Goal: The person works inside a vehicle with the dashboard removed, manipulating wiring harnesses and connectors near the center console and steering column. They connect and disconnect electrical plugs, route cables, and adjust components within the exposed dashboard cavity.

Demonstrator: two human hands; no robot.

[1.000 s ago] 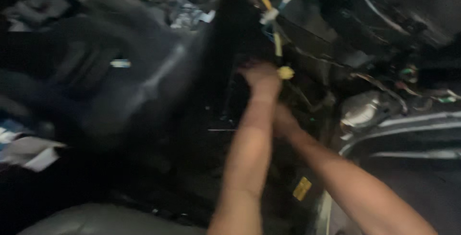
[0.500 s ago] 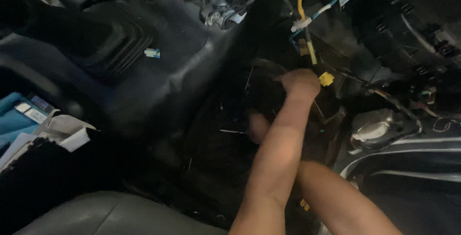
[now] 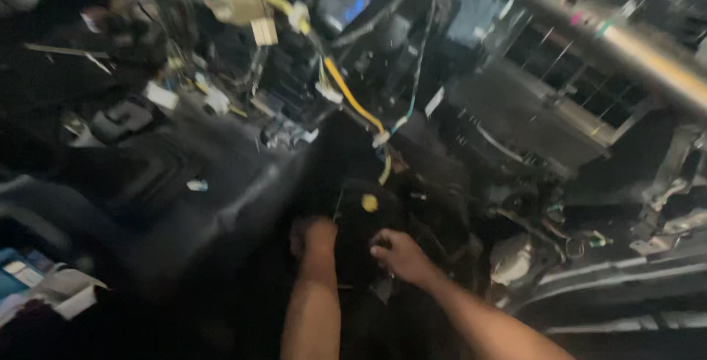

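Note:
I look into a stripped car interior with the dashboard taken out. My left hand (image 3: 313, 235) reaches down into the dark footwell with its fingers curled; the blur hides what it touches. My right hand (image 3: 398, 253) is beside it, about a hand's width to the right, fingers bent over a dark part. A small yellow connector (image 3: 370, 202) hangs just above and between the two hands. It ends a yellow-sleeved cable (image 3: 353, 104) that runs down from the upper left.
Bare wiring and black modules (image 3: 294, 80) fill the upper middle. A metal cross bar (image 3: 648, 62) runs along the upper right. The black centre console (image 3: 147, 176) lies to the left, with papers (image 3: 51, 294) at the lower left. A grey door sill (image 3: 626, 279) is at right.
The view has tilted upward, showing more of the dashboard frame. My arms, which were crossed with one hand up at the yellow connector, are now side by side below it.

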